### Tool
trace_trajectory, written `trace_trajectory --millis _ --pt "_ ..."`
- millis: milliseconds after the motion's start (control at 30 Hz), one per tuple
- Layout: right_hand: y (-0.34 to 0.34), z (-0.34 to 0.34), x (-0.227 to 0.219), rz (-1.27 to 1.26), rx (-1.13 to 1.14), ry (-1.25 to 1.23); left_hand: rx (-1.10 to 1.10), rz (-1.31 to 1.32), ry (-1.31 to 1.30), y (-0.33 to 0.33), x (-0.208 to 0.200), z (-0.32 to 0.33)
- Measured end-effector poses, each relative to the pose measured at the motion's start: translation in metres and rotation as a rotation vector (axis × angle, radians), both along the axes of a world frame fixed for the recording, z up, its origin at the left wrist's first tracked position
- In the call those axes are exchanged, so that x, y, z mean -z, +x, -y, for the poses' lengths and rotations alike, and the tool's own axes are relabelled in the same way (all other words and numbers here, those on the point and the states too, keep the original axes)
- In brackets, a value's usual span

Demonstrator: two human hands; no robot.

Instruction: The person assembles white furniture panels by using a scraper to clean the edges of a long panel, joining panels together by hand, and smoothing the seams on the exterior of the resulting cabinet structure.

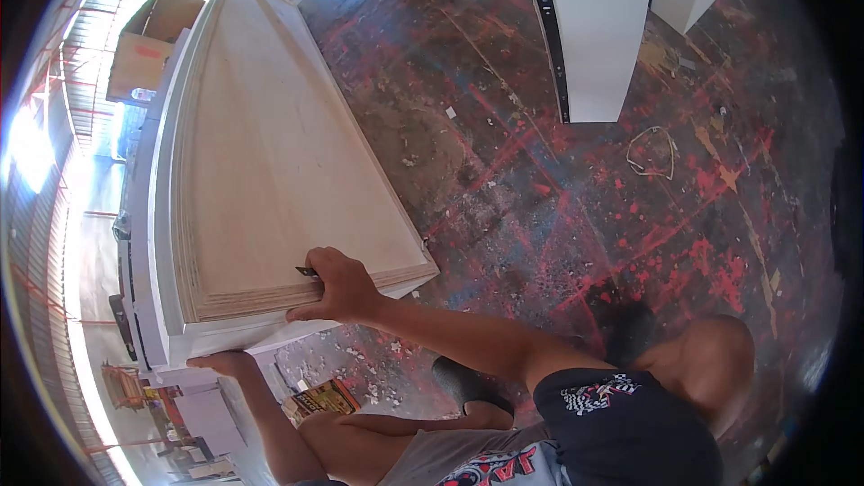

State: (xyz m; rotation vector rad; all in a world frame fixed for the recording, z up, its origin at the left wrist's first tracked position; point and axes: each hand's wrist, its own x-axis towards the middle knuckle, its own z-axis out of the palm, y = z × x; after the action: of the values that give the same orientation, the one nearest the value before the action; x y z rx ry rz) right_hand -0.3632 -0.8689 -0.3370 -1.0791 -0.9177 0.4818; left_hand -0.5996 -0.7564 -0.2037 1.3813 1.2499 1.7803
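A long stack of pale plywood sheets (261,144) lies on a white board or box (238,338) at the left. My right hand (337,286) is on the near edge of the top sheet, its fingers curled round a thin dark pointed tool (308,271); most of the tool is hidden in the grip. The right thumb lies against the layered edge. Lower down, my left hand (220,363) grips the near left corner of the white board from below. Its fingertips are partly hidden there.
White furniture panels (594,54) stand at the upper right, with a dark perforated strip along one side. A loop of cord (652,151) lies on the paint-spattered floor (504,207). Cardboard boxes (139,63) are stacked beyond the plywood. A printed packet (321,400) lies beside my leg.
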Motion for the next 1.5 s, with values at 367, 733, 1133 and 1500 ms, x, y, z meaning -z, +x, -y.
trace_trajectory --millis 367,733,1133,1500 --pt "-0.004 -0.003 -0.003 0.031 -0.010 0.013 -0.061 -0.037 -0.025 -0.007 0.003 -0.001" --pt "0.009 0.005 -0.003 0.059 -0.015 -0.024 -0.047 -0.001 -0.006 0.003 -0.004 0.002" --pt "0.029 0.010 -0.016 0.080 -0.085 -0.118 -0.057 0.072 -0.015 0.011 -0.014 -0.003" --pt "0.073 0.011 -0.025 0.075 -0.323 -0.196 -0.142 0.054 0.098 0.027 -0.014 0.007"
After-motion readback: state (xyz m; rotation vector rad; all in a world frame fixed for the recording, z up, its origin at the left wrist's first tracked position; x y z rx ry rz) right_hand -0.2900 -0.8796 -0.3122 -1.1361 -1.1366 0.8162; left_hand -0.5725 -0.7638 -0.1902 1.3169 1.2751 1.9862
